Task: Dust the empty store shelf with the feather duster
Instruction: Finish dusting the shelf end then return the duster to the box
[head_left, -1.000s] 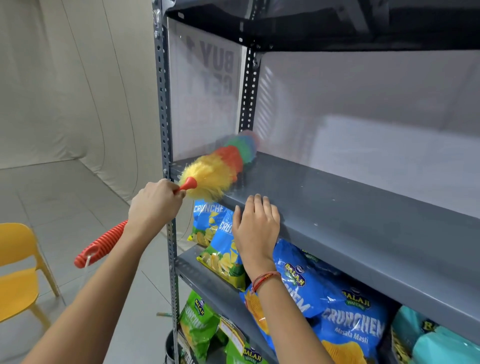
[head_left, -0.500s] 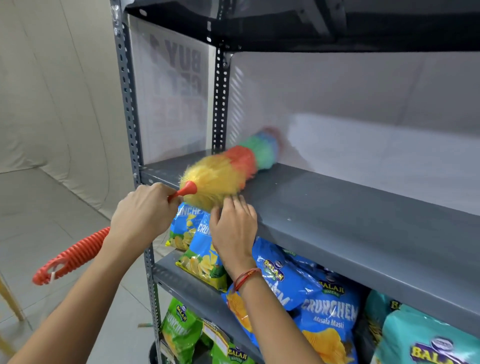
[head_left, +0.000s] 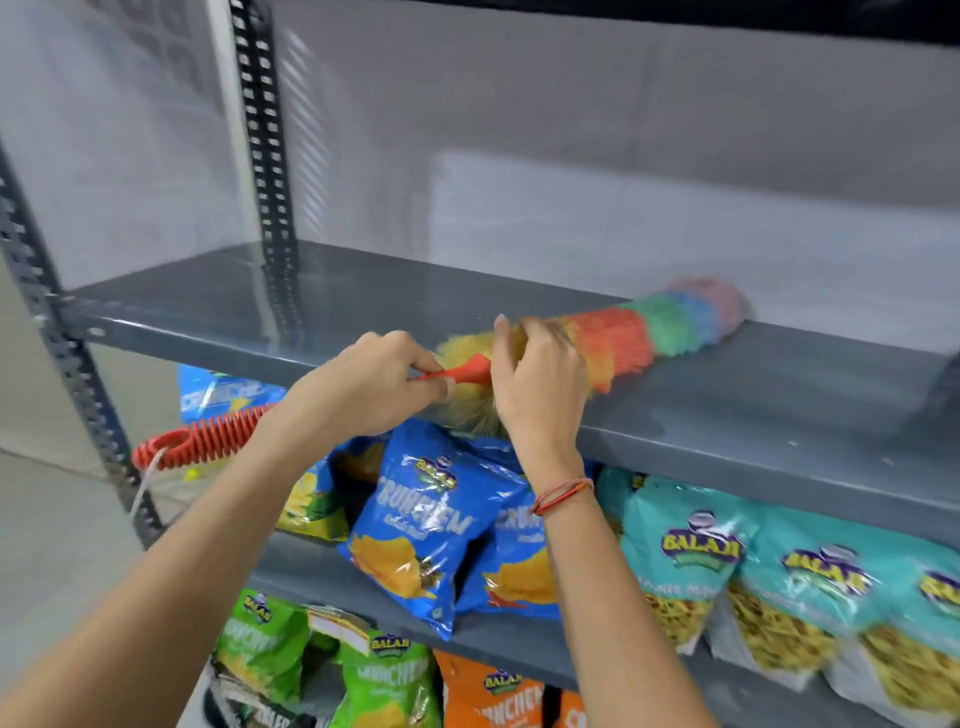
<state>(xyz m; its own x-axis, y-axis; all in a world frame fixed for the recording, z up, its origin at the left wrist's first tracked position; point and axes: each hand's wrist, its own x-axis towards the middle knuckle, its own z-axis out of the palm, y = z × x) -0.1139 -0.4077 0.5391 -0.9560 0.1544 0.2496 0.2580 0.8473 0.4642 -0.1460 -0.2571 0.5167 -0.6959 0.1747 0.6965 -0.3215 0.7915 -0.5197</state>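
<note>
The empty grey metal shelf (head_left: 727, 405) runs across the middle of the head view. A rainbow feather duster (head_left: 628, 338) lies along it, its blurred pink tip far right and its yellow end at the front lip. My left hand (head_left: 363, 387) is shut on the duster's red stem, with the ribbed red handle sticking out behind my wrist at lower left. My right hand (head_left: 540, 384), a red thread on its wrist, rests flat on the shelf's front edge with fingers apart, touching the yellow fluff.
Blue snack packets (head_left: 431, 514) and teal ones (head_left: 691, 566) fill the shelf just below; green and orange packets (head_left: 384, 680) sit lower still. Slotted steel uprights (head_left: 262, 135) stand at the left. A translucent sheet backs the shelf, and a dark shelf overhangs above.
The duster has swept to the right along the shelf, and both hands have shifted right with it. My view has moved right too, so the left upright now sits at the frame's edge.
</note>
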